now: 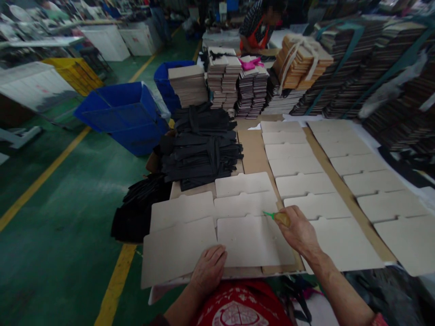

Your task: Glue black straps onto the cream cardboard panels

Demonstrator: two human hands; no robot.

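Rows of overlapping beige boards cover the table in front of me, each with a small notch or tab along its far edge. My left hand lies flat at the near edge, its fingers stretched over the corner of a beige board and touching the neighbouring board. My right hand is closed round a small tool with a tan, rounded handle and a thin green tip. That tip points left, over the boards of the middle column; whether it touches them I cannot tell.
Bundles of black strips lie at the left back, beside blue bins. Stacks of boards and a tied tan bundle stand along the far side. Another person works beyond them.
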